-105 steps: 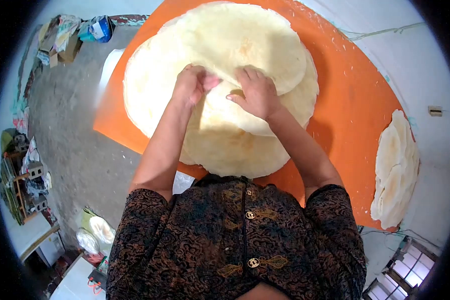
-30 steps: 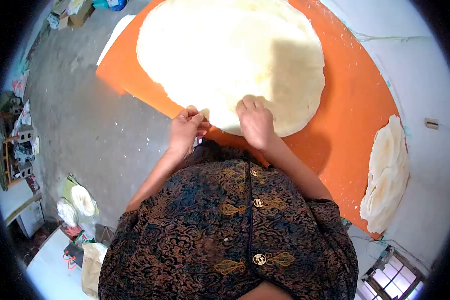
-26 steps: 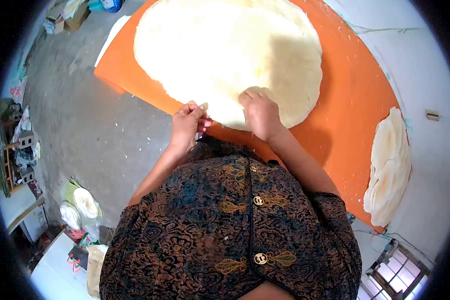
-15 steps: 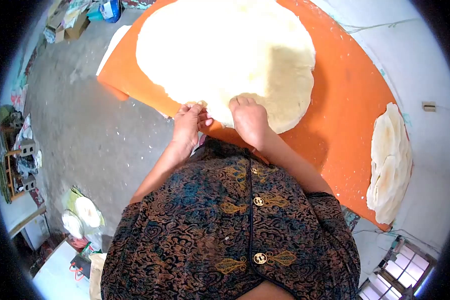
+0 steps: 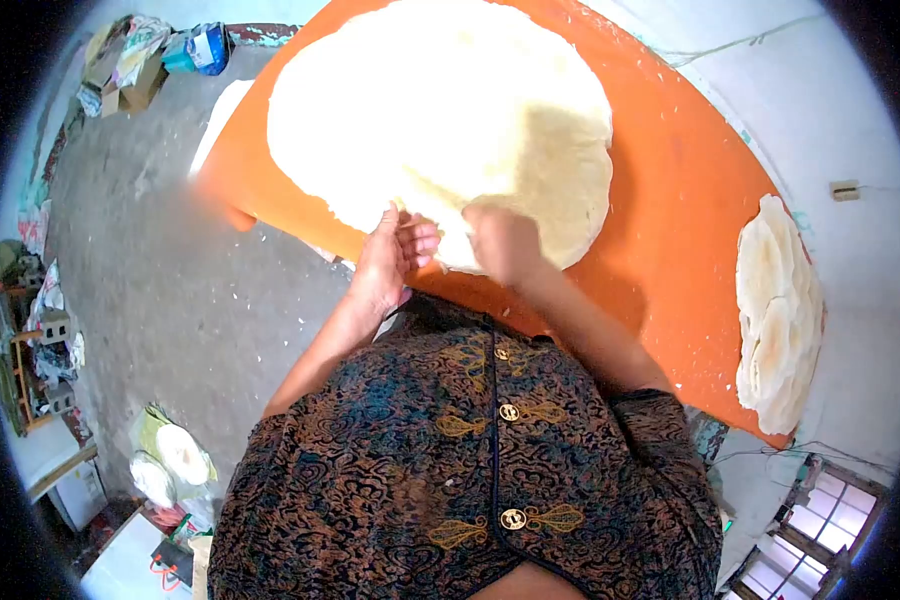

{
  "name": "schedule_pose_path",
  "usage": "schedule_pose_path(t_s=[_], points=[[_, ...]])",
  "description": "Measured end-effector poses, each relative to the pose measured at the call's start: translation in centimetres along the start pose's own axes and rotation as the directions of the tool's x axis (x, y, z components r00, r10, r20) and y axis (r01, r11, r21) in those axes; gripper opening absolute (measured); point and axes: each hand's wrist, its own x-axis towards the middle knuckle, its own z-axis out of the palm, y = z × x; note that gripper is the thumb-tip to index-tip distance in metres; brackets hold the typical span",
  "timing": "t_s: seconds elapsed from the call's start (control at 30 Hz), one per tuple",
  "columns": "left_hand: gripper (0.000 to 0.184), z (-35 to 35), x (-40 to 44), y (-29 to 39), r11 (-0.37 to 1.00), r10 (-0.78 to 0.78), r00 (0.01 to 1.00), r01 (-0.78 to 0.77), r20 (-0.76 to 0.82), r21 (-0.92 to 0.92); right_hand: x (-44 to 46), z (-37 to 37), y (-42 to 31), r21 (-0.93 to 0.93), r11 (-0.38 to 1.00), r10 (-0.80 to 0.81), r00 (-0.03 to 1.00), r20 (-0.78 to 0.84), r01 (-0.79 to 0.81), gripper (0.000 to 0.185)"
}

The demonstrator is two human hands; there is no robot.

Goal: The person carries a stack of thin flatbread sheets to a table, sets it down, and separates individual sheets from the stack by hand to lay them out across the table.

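Observation:
A large, pale round sheet of thin dough or flatbread (image 5: 560, 170) lies on an orange surface (image 5: 660, 230), much of it washed out by bright light. At its near edge is my left hand (image 5: 390, 255), palm turned inward, thumb raised and fingers curled. Small pale bits show by the thumb and fingertips; what the fingers hold cannot be made out. Just to the right, my right hand (image 5: 507, 243) is over the near edge of the sheet, its fingers bunched and smeared by motion. Between the hands the sheet's edge looks slightly raised or creased.
A folded pale stack of flatbread-like sheets (image 5: 775, 320) lies at the orange surface's right end. Grey floor (image 5: 190, 270) stretches to the left, with white round items (image 5: 180, 455) lower down. Boxes and bags (image 5: 140, 80) stand at the far left, near a blue container (image 5: 208, 48).
My right hand has drawn slightly back and right, and now blurs. My left hand has turned palm inward, its thumb lifting off the fingers. The view has shifted a little.

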Motion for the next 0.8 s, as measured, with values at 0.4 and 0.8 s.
schedule_pose_path(t_s=[0.4,0.8], points=[[0.017,-1.3,0.1,0.8,0.951,0.291,0.934,-0.258,-0.210,0.169,3.5,-22.3,1.3,-0.471,0.872,-0.231,0.738,-0.634,-0.132,0.017],[0.016,-7.6,3.1,3.4,0.956,0.292,0.845,-0.273,-0.449,0.107,7.2,-2.5,-0.6,0.043,0.998,-0.038,0.976,-0.216,0.048,0.009]])
